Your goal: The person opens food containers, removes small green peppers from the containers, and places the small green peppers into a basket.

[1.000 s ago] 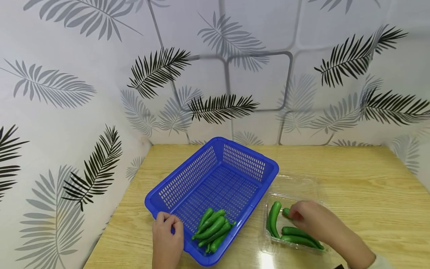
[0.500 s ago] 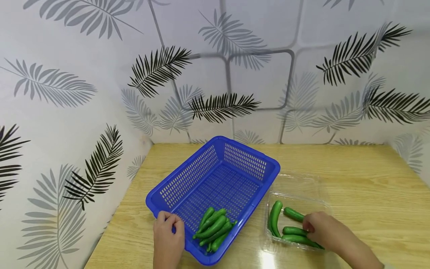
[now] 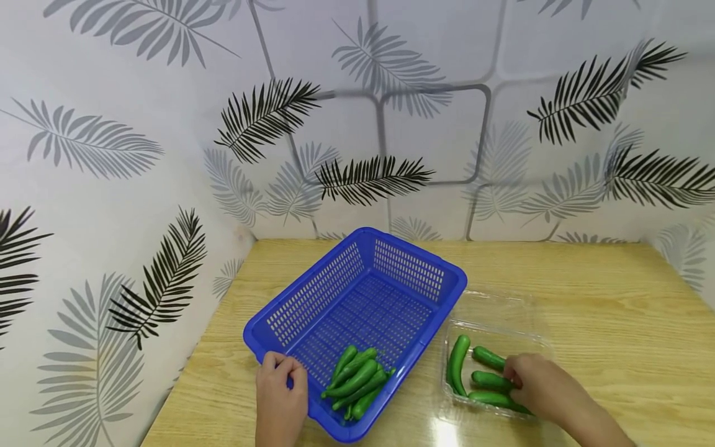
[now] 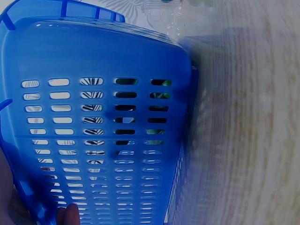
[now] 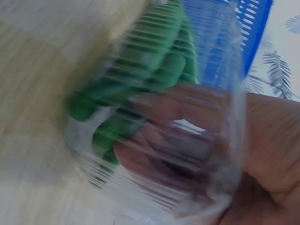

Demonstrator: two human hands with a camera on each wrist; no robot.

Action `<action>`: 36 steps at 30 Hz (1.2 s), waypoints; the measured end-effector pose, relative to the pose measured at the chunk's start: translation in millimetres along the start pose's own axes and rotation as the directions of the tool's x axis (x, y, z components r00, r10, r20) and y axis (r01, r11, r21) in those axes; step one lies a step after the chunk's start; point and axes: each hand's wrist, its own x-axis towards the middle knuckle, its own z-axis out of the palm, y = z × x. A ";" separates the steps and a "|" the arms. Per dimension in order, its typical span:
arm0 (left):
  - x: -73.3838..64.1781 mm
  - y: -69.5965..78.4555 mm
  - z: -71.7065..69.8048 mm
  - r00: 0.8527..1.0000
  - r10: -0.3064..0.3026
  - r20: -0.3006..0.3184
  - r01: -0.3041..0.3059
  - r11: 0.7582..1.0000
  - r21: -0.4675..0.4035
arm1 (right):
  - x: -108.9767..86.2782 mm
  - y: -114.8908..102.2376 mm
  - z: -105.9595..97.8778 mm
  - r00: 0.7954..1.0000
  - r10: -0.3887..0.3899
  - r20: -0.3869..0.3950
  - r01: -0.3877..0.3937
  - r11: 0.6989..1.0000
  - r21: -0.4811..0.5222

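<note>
In the head view my left hand (image 3: 281,397) grips the near-left rim of a blue plastic basket (image 3: 447,273). The left wrist view shows fingertips (image 4: 71,214) against the slotted basket wall (image 4: 89,51). Several small green cucumbers (image 3: 357,379) lie piled in the basket's near corner. My right hand (image 3: 542,385) reaches into a clear plastic box (image 3: 497,329) and pinches the right end of a middle cucumber (image 3: 488,380). Around it in the box lie a curved cucumber (image 3: 457,363), a rear one (image 3: 488,357) and a front one (image 3: 494,399). The right wrist view is blurred through the box wall.
The clear lid (image 3: 497,307) lies open behind the box. Basket and box stand side by side on a wooden table (image 3: 625,310). A leaf-patterned cloth (image 3: 391,124) hangs behind and to the left.
My right hand has moved right and toward me, from the rear cucumber to the middle one, which has shifted slightly away from the front cucumber. My left hand keeps its grip.
</note>
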 end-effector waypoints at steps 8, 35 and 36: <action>-0.6 1.5 0.4 1.000 0.001 -0.006 -0.001 1.000 0.001 | -2.1 -3.4 -22.2 0.997 -0.029 -0.067 0.032 0.998 0.049; 0.5 0.0 1.1 0.999 -0.041 0.027 0.041 0.999 0.007 | 33.4 -76.4 -46.7 0.917 -0.188 -0.351 0.234 0.968 0.093; 0.8 0.0 1.2 0.999 -0.039 0.026 0.039 0.999 0.007 | 35.6 -80.0 -46.0 0.916 -0.195 -0.352 0.239 0.967 0.086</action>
